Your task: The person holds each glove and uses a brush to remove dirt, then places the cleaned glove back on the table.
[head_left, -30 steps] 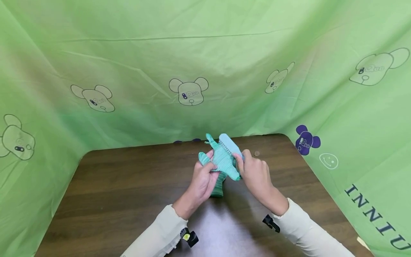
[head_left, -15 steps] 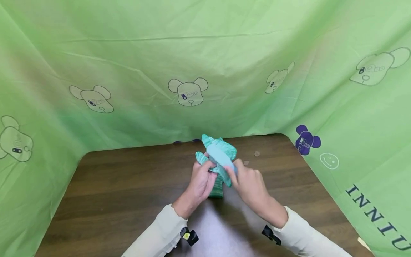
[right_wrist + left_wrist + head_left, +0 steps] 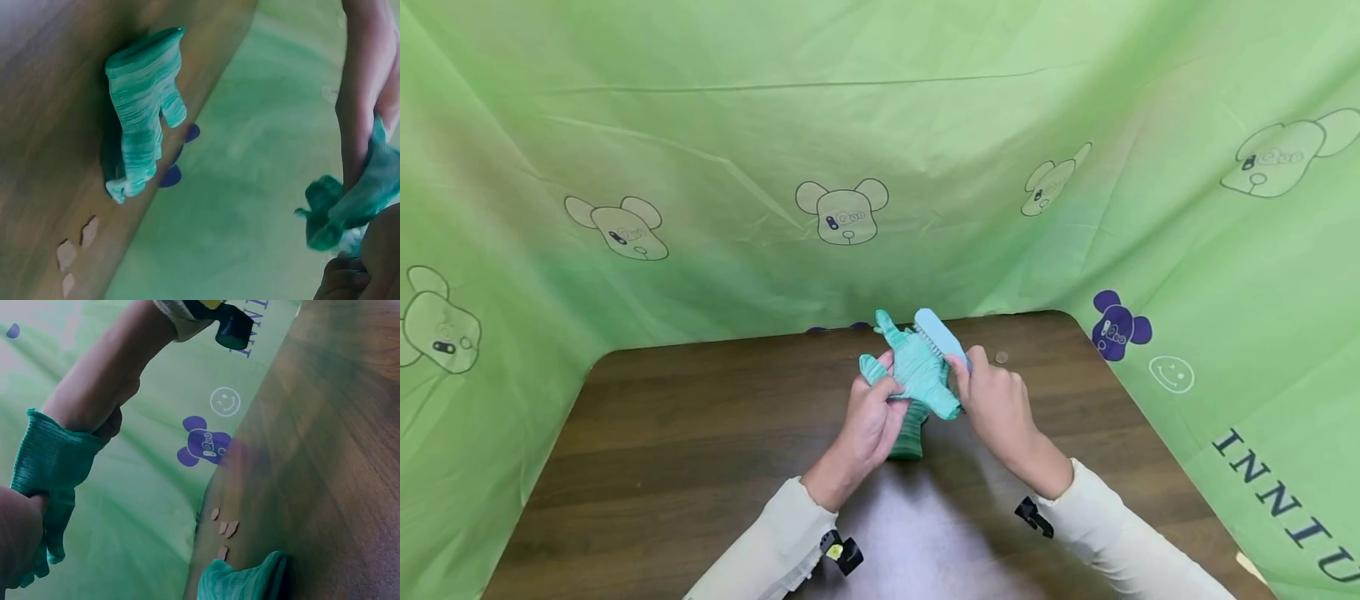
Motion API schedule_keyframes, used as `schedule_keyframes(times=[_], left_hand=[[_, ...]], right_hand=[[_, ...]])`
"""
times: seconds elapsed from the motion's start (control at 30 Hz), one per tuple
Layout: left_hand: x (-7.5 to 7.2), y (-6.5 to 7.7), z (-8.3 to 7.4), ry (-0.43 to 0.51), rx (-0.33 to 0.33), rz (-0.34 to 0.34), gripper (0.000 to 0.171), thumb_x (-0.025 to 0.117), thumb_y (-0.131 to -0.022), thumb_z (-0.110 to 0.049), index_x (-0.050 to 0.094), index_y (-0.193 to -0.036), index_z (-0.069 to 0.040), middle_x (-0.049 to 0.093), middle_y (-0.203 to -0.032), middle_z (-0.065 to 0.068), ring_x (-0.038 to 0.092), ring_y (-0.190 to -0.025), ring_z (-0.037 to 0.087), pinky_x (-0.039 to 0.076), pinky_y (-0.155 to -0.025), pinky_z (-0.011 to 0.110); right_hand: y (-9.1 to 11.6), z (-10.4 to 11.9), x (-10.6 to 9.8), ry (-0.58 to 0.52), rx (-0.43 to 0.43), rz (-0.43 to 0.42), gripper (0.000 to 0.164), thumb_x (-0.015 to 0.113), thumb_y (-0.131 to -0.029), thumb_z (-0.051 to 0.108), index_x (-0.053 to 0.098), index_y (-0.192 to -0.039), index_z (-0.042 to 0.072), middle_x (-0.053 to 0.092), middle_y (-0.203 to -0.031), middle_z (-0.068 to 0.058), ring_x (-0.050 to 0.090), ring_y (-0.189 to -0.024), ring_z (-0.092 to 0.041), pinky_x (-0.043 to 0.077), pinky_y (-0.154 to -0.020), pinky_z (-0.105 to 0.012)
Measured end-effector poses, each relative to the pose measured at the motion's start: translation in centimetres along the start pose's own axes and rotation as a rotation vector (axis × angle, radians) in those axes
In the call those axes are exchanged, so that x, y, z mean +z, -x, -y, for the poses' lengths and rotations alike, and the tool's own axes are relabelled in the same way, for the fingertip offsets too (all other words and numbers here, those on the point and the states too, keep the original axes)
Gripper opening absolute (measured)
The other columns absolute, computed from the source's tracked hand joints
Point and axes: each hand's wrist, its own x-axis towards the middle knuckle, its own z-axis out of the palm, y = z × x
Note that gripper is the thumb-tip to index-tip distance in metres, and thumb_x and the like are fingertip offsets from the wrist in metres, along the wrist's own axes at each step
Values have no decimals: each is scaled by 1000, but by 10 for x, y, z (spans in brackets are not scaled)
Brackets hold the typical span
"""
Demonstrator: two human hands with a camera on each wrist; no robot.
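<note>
A teal knitted glove (image 3: 917,367) is held up over the table, its edge pinched between the thumb and fingers of my left hand (image 3: 871,417). My right hand (image 3: 1002,407) grips a light blue brush (image 3: 942,335), its bristles against the glove's upper right side. Beneath lies a second striped green glove (image 3: 908,437) on the table, partly covered by the held one; the right wrist view shows this lying glove (image 3: 140,106) whole. In that view, my right hand hides most of the brush. From the left wrist, the held glove (image 3: 53,459) hangs fingers down.
Several small pale flakes (image 3: 67,255) lie on the brown wooden table (image 3: 700,433); one flake (image 3: 1002,357) shows past my right hand. Green printed cloth (image 3: 842,275) hangs around the back and sides. Each sleeve carries a black wrist mount (image 3: 842,552).
The brush swept down and left across the glove, then returned to its upper right side. The glove tipped over during the stroke and is spread flatter again. My left hand keeps its grip.
</note>
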Motion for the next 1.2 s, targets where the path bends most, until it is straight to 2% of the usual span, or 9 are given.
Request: schedule_keyframes(times=[0.17,0.23,0.4,0.53,0.63,0.83,0.93,1.1,1.2], left_hand=[[-4,-2,2,-29,3,-46,74,31,-82,17,30,-155,8,35,-163,21,32,-151,30,26,-128,45],[-6,-4,2,-32,-9,-60,73,32,-82,16,32,-154,7,37,-162,19,33,-151,29,26,-128,45],[-5,-6,0,-2,-20,-24,73,31,-83,17,30,-155,6,35,-163,16,29,-153,27,24,-129,43],[-3,-3,-2,-4,-15,3,73,29,-84,18,29,-156,7,35,-164,15,29,-154,26,24,-129,42],[-4,0,-2,-17,-22,13,72,29,-85,18,28,-156,8,34,-164,18,30,-153,28,26,-127,43],[-9,2,-1,-18,-33,36,74,28,-84,18,24,-157,9,29,-166,22,26,-155,32,24,-127,45],[-14,3,-2,-15,-38,32,74,29,-84,18,25,-157,8,30,-165,22,28,-154,32,24,-128,46],[-31,8,-14,-11,-54,-17,74,31,-85,14,26,-158,3,30,-166,16,25,-155,27,18,-130,44],[-44,10,-28,3,-85,-38,77,29,-87,11,14,-161,1,17,-171,15,14,-158,27,10,-132,43]], right_hand=[[-4,-9,-2,-43,144,87,39,57,-105,31,47,-83,0,41,-52,-10,50,-40,-36,42,-35,-48],[-3,-3,-7,-95,147,121,33,63,-102,24,49,-86,0,44,-54,-9,49,-41,-32,43,-35,-45],[8,25,-11,-130,-62,122,49,39,-110,42,50,-89,0,36,-50,3,38,-38,-16,31,-31,-28],[12,30,-6,-49,-111,37,55,31,-110,46,47,-87,-1,30,-48,3,37,-33,-20,30,-29,-34],[10,23,-4,-26,-74,6,54,31,-109,46,45,-84,0,30,-47,1,39,-33,-23,30,-28,-37],[7,9,-3,-32,-16,21,56,29,-108,48,43,-83,1,27,-46,2,37,-34,-25,28,-29,-37],[8,3,-3,-33,33,58,51,37,-108,45,44,-85,0,28,-46,0,40,-35,-29,31,-30,-40],[9,-14,-7,-70,223,227,33,57,-106,29,51,-96,-2,49,-51,-12,51,-43,-36,40,-37,-49],[12,-28,-12,-111,351,351,30,54,-107,25,55,-111,-4,61,-64,-18,54,-51,-35,44,-46,-53]])
